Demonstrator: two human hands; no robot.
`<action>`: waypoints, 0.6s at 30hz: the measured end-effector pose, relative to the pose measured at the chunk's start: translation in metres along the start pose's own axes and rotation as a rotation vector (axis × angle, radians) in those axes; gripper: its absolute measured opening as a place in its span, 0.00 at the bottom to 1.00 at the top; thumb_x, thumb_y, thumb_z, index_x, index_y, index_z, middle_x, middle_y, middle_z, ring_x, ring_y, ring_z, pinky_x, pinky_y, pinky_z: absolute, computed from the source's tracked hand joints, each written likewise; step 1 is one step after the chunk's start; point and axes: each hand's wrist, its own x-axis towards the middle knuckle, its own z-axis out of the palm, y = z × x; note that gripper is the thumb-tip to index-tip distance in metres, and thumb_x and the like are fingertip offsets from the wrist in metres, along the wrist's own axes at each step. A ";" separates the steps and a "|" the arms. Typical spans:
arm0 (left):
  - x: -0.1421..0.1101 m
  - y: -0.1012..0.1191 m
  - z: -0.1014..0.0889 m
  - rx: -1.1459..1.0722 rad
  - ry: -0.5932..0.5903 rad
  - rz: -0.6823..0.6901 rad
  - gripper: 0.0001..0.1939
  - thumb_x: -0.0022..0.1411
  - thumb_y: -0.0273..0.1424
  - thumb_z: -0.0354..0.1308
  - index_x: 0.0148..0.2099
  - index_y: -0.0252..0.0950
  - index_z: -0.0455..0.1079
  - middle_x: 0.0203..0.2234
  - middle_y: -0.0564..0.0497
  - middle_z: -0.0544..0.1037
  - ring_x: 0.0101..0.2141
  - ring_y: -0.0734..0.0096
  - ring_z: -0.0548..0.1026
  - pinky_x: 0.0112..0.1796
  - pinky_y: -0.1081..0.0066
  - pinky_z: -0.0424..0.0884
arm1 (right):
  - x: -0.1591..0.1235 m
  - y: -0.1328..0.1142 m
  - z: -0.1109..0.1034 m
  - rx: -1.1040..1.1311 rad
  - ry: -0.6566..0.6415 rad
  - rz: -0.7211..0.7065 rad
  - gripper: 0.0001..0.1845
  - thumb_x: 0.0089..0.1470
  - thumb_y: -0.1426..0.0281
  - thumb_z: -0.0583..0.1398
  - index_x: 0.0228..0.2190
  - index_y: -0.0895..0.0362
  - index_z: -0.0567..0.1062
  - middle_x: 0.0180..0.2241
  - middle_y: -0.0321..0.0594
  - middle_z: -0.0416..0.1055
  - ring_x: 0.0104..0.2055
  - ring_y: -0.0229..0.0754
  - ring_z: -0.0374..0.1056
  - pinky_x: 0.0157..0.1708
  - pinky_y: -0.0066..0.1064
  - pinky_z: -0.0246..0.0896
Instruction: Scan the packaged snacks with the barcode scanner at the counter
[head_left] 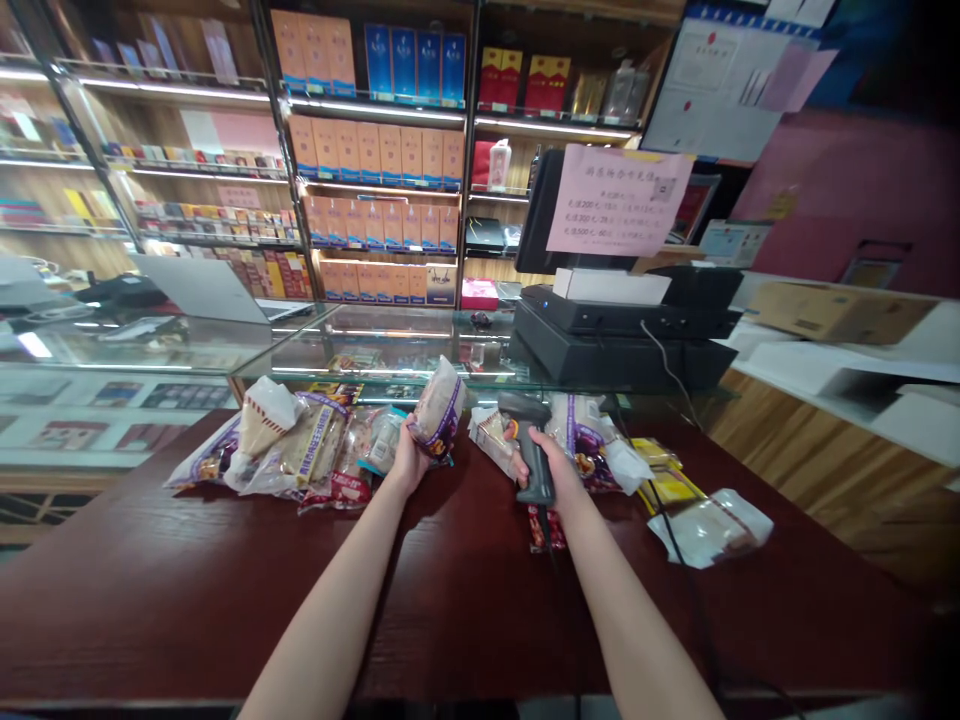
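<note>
Gripping a barcode scanner (531,450) in your right hand (551,470), you have your fingers wrapped firmly round its handle, its head tipped toward a snack pack (439,408). Your left hand (409,462) holds that pack up in front of the till (622,345), fingers curled round its lower end; pack and scanner are near but not touching. Left of the till lies a heap of packs (292,450); a second heap (592,450) sits just in front of it, with a white pouch (709,528) to the right. One pack is in hand, both heaps lie untouched, and you cannot tell which packs are already done.
</note>
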 end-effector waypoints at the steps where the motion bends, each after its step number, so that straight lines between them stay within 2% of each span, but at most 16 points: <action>1: 0.000 -0.002 0.001 0.038 -0.001 0.016 0.25 0.68 0.44 0.44 0.57 0.33 0.67 0.42 0.41 0.79 0.36 0.59 0.78 0.37 0.58 0.75 | 0.001 0.000 -0.001 0.012 0.003 -0.003 0.24 0.54 0.51 0.57 0.41 0.58 0.73 0.12 0.30 0.61 0.14 0.34 0.56 0.14 0.24 0.48; 4: 0.000 -0.006 0.001 0.252 0.044 0.166 0.27 0.63 0.47 0.50 0.51 0.30 0.71 0.41 0.41 0.79 0.40 0.58 0.77 0.43 0.59 0.73 | 0.003 0.001 -0.004 0.042 0.005 -0.003 0.24 0.54 0.51 0.58 0.42 0.58 0.73 0.13 0.30 0.62 0.15 0.35 0.57 0.15 0.25 0.50; 7: -0.006 -0.003 0.002 0.681 0.094 0.454 0.24 0.61 0.46 0.52 0.46 0.31 0.74 0.42 0.42 0.79 0.46 0.58 0.75 0.50 0.62 0.68 | 0.003 -0.001 -0.003 0.061 0.011 0.002 0.24 0.52 0.52 0.59 0.41 0.58 0.73 0.12 0.31 0.62 0.15 0.36 0.58 0.15 0.25 0.49; 11: -0.025 0.008 0.012 1.367 0.156 0.708 0.25 0.61 0.44 0.54 0.54 0.35 0.72 0.44 0.42 0.75 0.45 0.58 0.73 0.49 0.61 0.67 | 0.000 -0.005 -0.001 0.063 -0.019 0.010 0.22 0.52 0.52 0.60 0.39 0.57 0.73 0.13 0.31 0.63 0.15 0.35 0.57 0.15 0.25 0.50; 15: -0.043 0.021 0.024 1.953 0.249 0.848 0.27 0.59 0.42 0.57 0.59 0.37 0.70 0.46 0.39 0.72 0.47 0.51 0.70 0.47 0.57 0.65 | -0.001 -0.005 0.000 0.074 -0.006 -0.026 0.22 0.52 0.52 0.60 0.38 0.57 0.73 0.13 0.30 0.62 0.14 0.35 0.56 0.14 0.25 0.50; 18: -0.050 0.035 0.024 2.168 0.452 0.790 0.25 0.60 0.38 0.56 0.57 0.35 0.71 0.46 0.35 0.71 0.47 0.46 0.68 0.47 0.53 0.62 | -0.001 -0.005 0.000 0.080 0.004 -0.021 0.21 0.52 0.52 0.60 0.38 0.57 0.72 0.13 0.30 0.62 0.14 0.35 0.56 0.14 0.25 0.50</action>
